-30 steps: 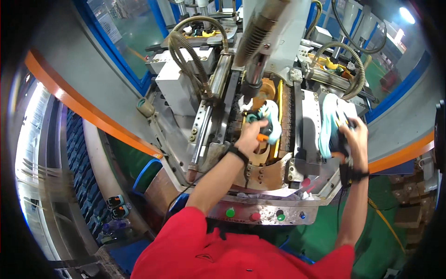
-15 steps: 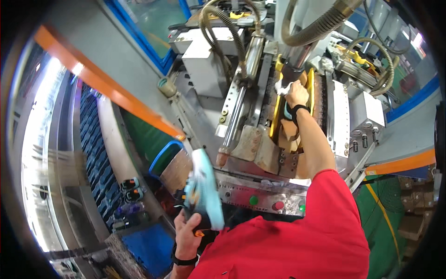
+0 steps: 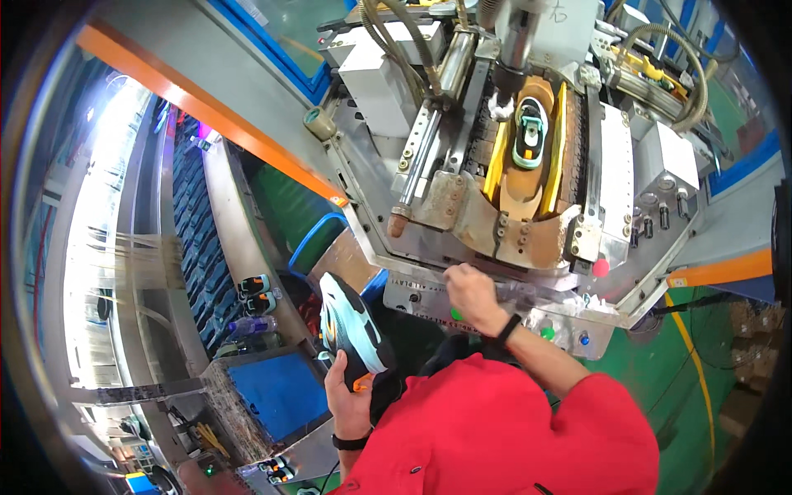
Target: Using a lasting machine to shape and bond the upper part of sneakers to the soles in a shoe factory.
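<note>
My left hand (image 3: 350, 404) grips a sneaker (image 3: 356, 330) by its heel end, with the pale blue sole turned up and a dark side with orange showing. My right hand (image 3: 472, 295) is curled closed above the control panel (image 3: 404, 299), beside a green button (image 3: 456, 314), and nothing shows in it. Whether it touches the panel I cannot tell. Ahead, a second shoe (image 3: 530, 136), pale green and black, sits upright in the machine's brown cradle (image 3: 521, 186) between two yellow side pads (image 3: 554, 157).
A metal cylinder (image 3: 513, 49) stands over the cradle's far end. An orange bar (image 3: 206, 111) slants across the left. Beyond it runs a blue ridged conveyor (image 3: 202, 223), with small dark shoes (image 3: 256, 294) and a clear bottle (image 3: 254, 324) near it. A red button (image 3: 601, 268) sits at the machine's front right.
My right hand has drawn back from the cradle to the control panel, uncovering the shoe there. The sneaker in my left hand has tilted and moved slightly. The view has shifted.
</note>
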`<state>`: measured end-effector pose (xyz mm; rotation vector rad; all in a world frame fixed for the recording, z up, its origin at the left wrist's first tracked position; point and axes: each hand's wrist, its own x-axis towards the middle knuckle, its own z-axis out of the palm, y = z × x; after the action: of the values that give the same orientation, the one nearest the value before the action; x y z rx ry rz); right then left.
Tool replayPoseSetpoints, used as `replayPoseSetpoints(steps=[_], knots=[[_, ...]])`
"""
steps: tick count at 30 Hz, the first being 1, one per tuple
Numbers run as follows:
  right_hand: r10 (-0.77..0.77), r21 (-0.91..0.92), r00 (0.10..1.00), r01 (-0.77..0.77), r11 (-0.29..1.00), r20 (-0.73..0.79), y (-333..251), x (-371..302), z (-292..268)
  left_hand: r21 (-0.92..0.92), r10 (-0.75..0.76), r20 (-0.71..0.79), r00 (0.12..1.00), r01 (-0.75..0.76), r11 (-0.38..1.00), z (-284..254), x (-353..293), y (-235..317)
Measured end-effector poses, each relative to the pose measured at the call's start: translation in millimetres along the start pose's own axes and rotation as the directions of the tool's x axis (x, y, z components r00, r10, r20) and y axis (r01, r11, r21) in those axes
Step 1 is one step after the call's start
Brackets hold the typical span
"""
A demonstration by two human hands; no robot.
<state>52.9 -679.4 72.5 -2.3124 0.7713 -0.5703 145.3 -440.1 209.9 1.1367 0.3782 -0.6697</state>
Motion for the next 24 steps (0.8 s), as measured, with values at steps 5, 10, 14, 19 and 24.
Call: replayPoseSetpoints(steps=[5,10,14,19,24], knots=[[-0.077,0.004,0.994,0.077,0.997,0.082,60,-32,99,0.043,-0.028,0.013,1.0,0.028,0.999,3,-27,-12],[-0.108,-0.017,0.98,0.112,0.994,0.169,73,-32,112,-0.004,0.002,-0.023,1.0,-0.002,1.0,-6,-40,-22],[-0.052,0.111,0.981,0.032,0.993,0.187,65,-32,110,-0.072,0.033,-0.031,0.999,-0.035,0.997,-23,-45,-25],[0.004,-0.039,0.972,0.005,0.999,0.236,86,-30,118,-0.153,0.05,-0.054,0.997,-0.057,0.987,-41,-44,-37],[-0.213,0.079,0.965,0.203,0.976,0.15,76,-21,119,-0.235,0.084,-0.163,0.983,-0.121,0.965,-72,-79,-43]])
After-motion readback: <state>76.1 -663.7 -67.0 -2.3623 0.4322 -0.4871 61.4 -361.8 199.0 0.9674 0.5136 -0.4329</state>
